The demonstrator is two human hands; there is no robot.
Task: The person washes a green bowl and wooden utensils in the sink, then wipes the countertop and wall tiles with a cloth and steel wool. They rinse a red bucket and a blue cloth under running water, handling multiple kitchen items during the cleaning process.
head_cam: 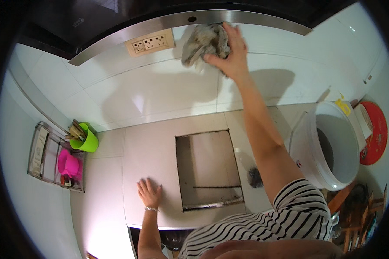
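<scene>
My right hand (231, 55) is stretched up to the tiled wall and grips a crumpled grey cloth (205, 45). The cloth lies against the white wall tiles (168, 77), just below the metal edge of a range hood (142, 30) and right of a beige socket panel (154, 42). Flat on the tiled countertop (146, 136) rests my left hand (149, 193), fingers spread, holding nothing. To its right is a rectangular cutout (210, 162) in the countertop.
A large white bucket (337, 142) stands at the right, near a red round lid (374, 132). Right of the cutout sits a dark bundle in clear plastic (254, 177). At the left are a green cup (87, 139) and a wire rack (52, 155) with a pink container (68, 163).
</scene>
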